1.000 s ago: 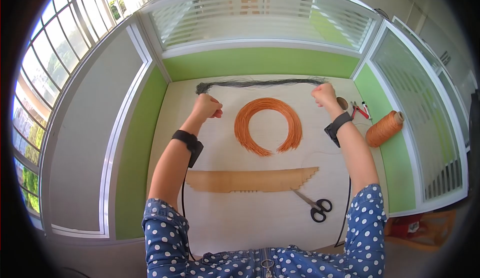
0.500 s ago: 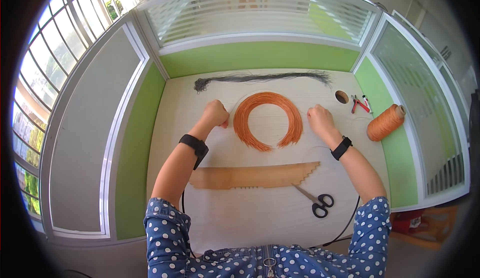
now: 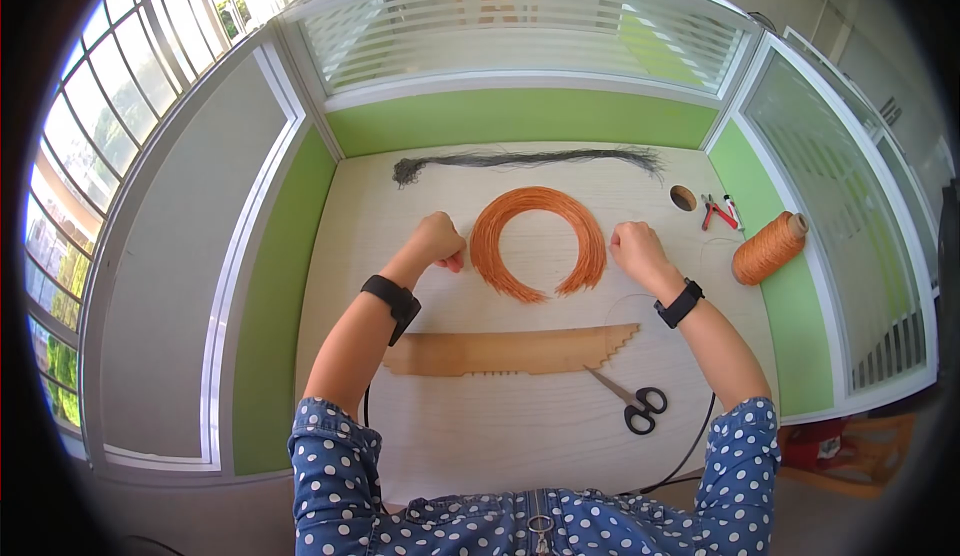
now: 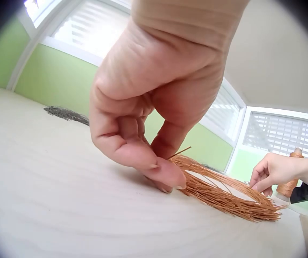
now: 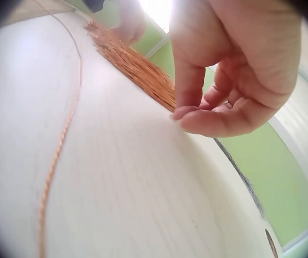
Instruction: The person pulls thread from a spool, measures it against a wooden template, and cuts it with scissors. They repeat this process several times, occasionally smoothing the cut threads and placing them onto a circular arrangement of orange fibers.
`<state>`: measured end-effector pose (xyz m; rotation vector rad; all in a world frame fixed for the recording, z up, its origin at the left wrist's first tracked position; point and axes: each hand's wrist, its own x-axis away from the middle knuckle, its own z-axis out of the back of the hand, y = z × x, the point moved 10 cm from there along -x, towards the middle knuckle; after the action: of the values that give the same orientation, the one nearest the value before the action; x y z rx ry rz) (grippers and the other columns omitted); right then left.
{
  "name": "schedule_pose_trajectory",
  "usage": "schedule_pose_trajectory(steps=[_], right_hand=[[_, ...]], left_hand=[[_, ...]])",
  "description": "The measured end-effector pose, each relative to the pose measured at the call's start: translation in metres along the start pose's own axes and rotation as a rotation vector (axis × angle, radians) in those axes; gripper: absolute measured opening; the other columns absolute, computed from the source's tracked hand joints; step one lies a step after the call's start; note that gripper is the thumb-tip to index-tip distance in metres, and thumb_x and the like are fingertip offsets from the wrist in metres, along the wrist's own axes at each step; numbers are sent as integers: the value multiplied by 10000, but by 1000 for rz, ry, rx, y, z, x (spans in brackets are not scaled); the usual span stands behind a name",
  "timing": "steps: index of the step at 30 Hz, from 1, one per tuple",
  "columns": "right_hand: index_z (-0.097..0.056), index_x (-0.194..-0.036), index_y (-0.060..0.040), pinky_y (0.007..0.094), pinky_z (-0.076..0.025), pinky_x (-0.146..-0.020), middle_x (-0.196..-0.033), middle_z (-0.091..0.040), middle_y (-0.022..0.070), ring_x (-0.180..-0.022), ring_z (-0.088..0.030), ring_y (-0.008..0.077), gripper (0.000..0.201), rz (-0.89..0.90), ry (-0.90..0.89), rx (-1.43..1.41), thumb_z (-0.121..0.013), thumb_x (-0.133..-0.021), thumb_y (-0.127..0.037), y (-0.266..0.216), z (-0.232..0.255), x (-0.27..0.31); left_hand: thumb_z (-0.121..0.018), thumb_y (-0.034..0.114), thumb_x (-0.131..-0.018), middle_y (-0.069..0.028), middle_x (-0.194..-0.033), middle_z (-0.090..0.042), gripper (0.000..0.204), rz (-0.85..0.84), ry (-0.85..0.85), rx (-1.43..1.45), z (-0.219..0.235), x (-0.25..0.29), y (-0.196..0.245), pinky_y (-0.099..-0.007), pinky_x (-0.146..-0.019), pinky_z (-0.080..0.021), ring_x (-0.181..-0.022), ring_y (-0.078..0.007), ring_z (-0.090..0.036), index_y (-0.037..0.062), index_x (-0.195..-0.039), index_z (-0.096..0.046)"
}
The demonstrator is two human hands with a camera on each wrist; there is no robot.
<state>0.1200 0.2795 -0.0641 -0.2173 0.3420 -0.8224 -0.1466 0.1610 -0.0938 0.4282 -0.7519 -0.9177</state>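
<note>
An orange cord bundle [image 3: 487, 256], curved into a ring with a gap at the front, lies on the table. My left hand [image 3: 438, 241] is at its left side, thumb and fingertips bent together in a pinch right by the bundle's edge in the left wrist view. On the opposite side my right hand [image 3: 642, 249] pinches with thumb and index finger, low over the table. What the two hands pinch looks like a thin strand, too fine to make out clearly now. Behind the ring stretches a bundle of dark thin strands [image 3: 520, 159], knotted at its left end.
A brown toothed cardboard strip [image 3: 510, 352] lies in front, with black-handled scissors [image 3: 640, 406] at its right end. To the right are a cord spool [image 3: 770, 249], red-handled pliers [image 3: 715, 214] and a round table hole [image 3: 683, 198]. Green partitions [image 3: 520, 116] enclose the table.
Both hands have come back from the dark bundle's ends to either side of the orange ring, and sink slightly in the last half second. The dark bundle stays at the back.
</note>
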Motion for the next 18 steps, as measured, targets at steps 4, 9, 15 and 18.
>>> schedule_pose_trajectory(steps=[4,9,15,18], right_hand=[[-638,-694,22,405,-508,-682,-728,-621,225,-721,-623,360,71,-16,-17,-27,-581,-704,-19,0,-2,3],[-647,-705,11,391,-508,-678,-732,-626,213,-709,-625,350,65,-88,-44,-115,-614,-695,-45,6,-5,6],[-647,-664,10,386,-511,-659,-684,-620,214,-671,-626,340,87,-122,-117,-161,-623,-683,-72,9,-10,5],[-655,-676,1,383,-513,-662,-673,-620,211,-665,-632,326,100,-221,-198,-224,-629,-686,-94,16,-16,7]], left_hand=[[-529,19,-719,-128,-574,-635,177,25,-30,2,-4,5,0,-263,-446,-514,-509,-177,-643,-60,-591,-623],[-523,46,-745,-134,-601,-643,194,30,-94,3,-8,8,-2,-263,-449,-516,-513,-182,-646,-70,-626,-623],[-518,47,-762,-126,-609,-647,198,79,-138,-17,-14,4,-9,-270,-449,-516,-516,-181,-646,-65,-642,-628],[-517,47,-765,-113,-602,-646,186,77,-139,-67,-13,3,-10,-277,-452,-519,-518,-185,-646,-56,-665,-636]])
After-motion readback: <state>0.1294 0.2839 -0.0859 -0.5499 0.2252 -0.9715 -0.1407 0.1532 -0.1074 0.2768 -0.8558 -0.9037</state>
